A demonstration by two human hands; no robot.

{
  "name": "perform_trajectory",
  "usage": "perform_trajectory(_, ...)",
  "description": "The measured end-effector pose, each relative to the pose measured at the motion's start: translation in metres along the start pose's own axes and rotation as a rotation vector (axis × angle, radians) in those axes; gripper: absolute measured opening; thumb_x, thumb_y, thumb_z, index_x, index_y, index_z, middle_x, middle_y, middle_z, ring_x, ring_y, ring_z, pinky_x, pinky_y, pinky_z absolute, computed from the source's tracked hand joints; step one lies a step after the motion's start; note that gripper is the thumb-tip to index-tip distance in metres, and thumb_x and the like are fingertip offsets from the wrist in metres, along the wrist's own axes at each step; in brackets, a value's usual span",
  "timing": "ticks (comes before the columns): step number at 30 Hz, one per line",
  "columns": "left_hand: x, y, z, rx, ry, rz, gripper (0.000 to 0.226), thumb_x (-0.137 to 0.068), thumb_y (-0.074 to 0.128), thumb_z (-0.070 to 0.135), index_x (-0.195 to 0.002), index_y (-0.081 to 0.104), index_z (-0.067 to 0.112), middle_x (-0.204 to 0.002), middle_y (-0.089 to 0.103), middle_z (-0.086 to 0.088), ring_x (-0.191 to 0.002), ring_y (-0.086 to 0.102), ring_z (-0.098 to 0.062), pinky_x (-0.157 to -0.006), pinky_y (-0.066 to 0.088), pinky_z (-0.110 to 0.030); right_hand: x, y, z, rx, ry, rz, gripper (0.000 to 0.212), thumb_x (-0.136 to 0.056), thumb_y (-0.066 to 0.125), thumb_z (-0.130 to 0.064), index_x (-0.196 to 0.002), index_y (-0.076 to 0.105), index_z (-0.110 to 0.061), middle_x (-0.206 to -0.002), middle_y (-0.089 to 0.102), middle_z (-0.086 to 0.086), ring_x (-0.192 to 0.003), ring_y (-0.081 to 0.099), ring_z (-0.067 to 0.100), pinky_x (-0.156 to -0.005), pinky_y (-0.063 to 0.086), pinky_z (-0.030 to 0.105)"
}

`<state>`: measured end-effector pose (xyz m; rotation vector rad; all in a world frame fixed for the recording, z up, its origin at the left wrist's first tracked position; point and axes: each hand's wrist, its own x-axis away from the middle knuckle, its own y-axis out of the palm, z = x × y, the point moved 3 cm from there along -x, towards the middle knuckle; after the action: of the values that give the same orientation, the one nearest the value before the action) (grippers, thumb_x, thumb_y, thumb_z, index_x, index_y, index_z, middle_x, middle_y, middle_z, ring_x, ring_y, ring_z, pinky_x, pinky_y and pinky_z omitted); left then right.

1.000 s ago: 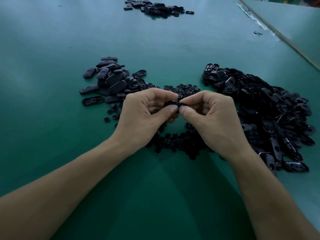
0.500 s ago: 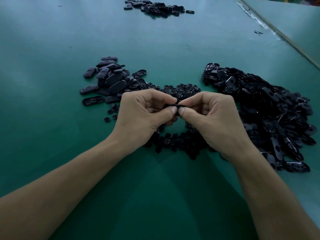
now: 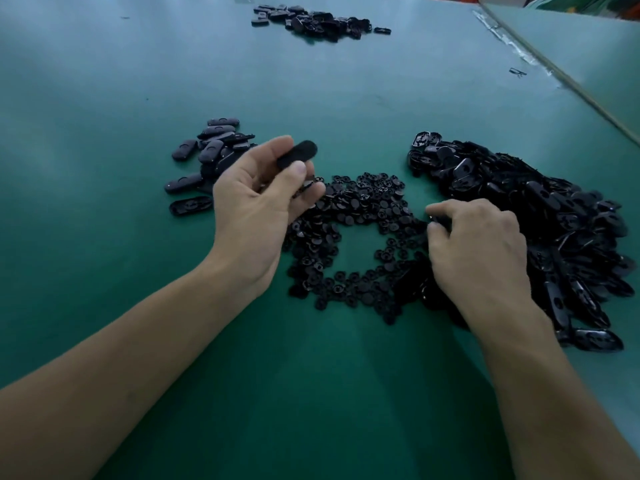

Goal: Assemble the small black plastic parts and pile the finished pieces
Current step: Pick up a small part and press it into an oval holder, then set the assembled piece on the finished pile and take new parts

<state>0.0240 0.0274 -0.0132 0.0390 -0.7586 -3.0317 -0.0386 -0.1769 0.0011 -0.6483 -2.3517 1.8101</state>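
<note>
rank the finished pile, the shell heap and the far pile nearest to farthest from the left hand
1. finished pile, beside the left hand, on its left
2. shell heap, far right
3. far pile, table's far end

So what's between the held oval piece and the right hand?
Head view: small round parts cover the table between the left hand's oval piece and the right hand.

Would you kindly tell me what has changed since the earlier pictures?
The hands parted: the left hand carried the oval piece left, toward the finished pile; the right hand let go and dropped to the small round parts, its grip unclear. Everything else stayed put.
</note>
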Motion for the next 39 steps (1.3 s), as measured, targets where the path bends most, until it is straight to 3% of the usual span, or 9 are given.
perform_trajectory(5, -0.008, -0.006, 0.003, 0.013, -0.02, 0.094, 0.047, -0.095, 0.059, -0.008, -0.138, 0.048, 0.007, -0.124, 0.058, -0.008, -0.106, 0.064, -0.01, -0.087, 0.056, -0.023, 0.001, -0.002, -0.002, -0.081, 0.009, 0.013, 0.022, -0.098, 0.059, -0.022, -0.115, 0.072, -0.024, -0.113, 0.067, 0.011, -0.106, 0.06, 0.034, -0.092, 0.051, 0.047)
perform_trajectory(9, -0.01, -0.008, 0.005, -0.11, -0.023, 0.106, 0.053, -0.094, 0.058, -0.011, -0.138, 0.046, 0.015, -0.154, 0.035, -0.002, -0.124, 0.055, -0.007, -0.097, 0.052, -0.022, 0.001, -0.004, -0.002, -0.16, 0.001, 0.065, 0.02, -0.098, 0.062, -0.017, -0.114, 0.072, -0.02, -0.107, 0.071, 0.006, -0.098, 0.066, 0.028, -0.087, 0.055, 0.041)
perform_trajectory(13, -0.01, -0.011, 0.006, -0.227, 0.032, 0.092, 0.084, -0.093, 0.059, -0.011, -0.159, 0.017, 0.019, -0.164, 0.019, 0.008, -0.126, 0.053, -0.004, -0.107, 0.047, -0.027, -0.002, -0.004, 0.002, -0.228, 0.032, 0.13, 0.025, -0.102, 0.052, -0.014, -0.12, 0.07, -0.019, -0.102, 0.073, 0.009, -0.084, 0.068, 0.031, -0.079, 0.059, 0.044)
perform_trajectory(15, -0.007, -0.007, 0.006, -0.249, 0.07, 0.044, 0.076, -0.092, 0.061, -0.011, -0.155, 0.03, 0.019, -0.156, 0.034, 0.011, -0.122, 0.058, -0.003, -0.105, 0.05, -0.028, -0.004, -0.006, 0.001, -0.266, 0.009, 0.207, 0.026, -0.103, 0.051, -0.014, -0.121, 0.07, -0.018, -0.1, 0.074, 0.006, -0.083, 0.069, 0.026, -0.079, 0.059, 0.039)
perform_trajectory(19, 0.003, 0.002, 0.002, -0.211, 0.1, -0.088, 0.029, -0.091, 0.065, -0.007, -0.116, 0.066, 0.009, -0.105, 0.068, 0.0, -0.098, 0.068, -0.01, -0.087, 0.057, -0.027, -0.004, -0.004, -0.01, -0.608, -0.128, 0.161, 0.024, -0.1, 0.057, -0.012, -0.117, 0.072, -0.021, -0.088, 0.067, -0.019, -0.08, 0.068, 0.001, -0.072, 0.054, 0.012)
perform_trajectory(22, 0.014, 0.009, -0.005, -0.257, 0.12, -0.208, 0.018, -0.091, 0.068, 0.0, -0.105, 0.07, 0.012, -0.096, 0.07, -0.005, -0.09, 0.07, -0.014, -0.08, 0.059, -0.027, -0.001, 0.005, -0.022, -0.898, -0.215, -0.032, 0.028, -0.095, 0.064, -0.006, -0.106, 0.073, -0.03, -0.086, 0.073, -0.008, -0.077, 0.069, 0.01, -0.076, 0.058, 0.026)
perform_trajectory(26, 0.019, 0.013, -0.01, -0.35, 0.117, -0.34, 0.017, -0.093, 0.067, 0.003, -0.108, 0.07, 0.01, -0.091, 0.075, -0.002, -0.084, 0.073, -0.013, -0.072, 0.06, -0.028, 0.004, 0.007, -0.034, -1.066, -0.314, -0.157, 0.031, -0.092, 0.066, 0.0, -0.099, 0.074, -0.028, -0.091, 0.076, -0.003, -0.077, 0.068, 0.009, -0.077, 0.057, 0.025)
perform_trajectory(31, 0.017, 0.009, -0.011, -0.338, 0.108, -0.342, 0.012, -0.091, 0.069, 0.001, -0.099, 0.072, 0.009, -0.081, 0.076, -0.004, -0.073, 0.073, -0.016, -0.066, 0.059, -0.025, 0.005, 0.009, -0.031, -1.087, -0.246, -0.122, 0.02, -0.087, 0.075, -0.006, -0.098, 0.073, -0.023, -0.088, 0.076, -0.003, -0.083, 0.071, 0.008, -0.079, 0.054, 0.02)
perform_trajectory(39, 0.015, 0.007, -0.013, -0.292, 0.073, -0.31, 0.011, -0.091, 0.068, -0.001, -0.093, 0.072, 0.009, -0.077, 0.075, -0.008, -0.07, 0.075, -0.022, -0.063, 0.058, -0.025, 0.004, 0.009, -0.029, -1.048, -0.209, -0.111, 0.012, -0.087, 0.076, -0.011, -0.089, 0.075, -0.023, -0.081, 0.076, -0.003, -0.074, 0.071, 0.012, -0.075, 0.059, 0.03)
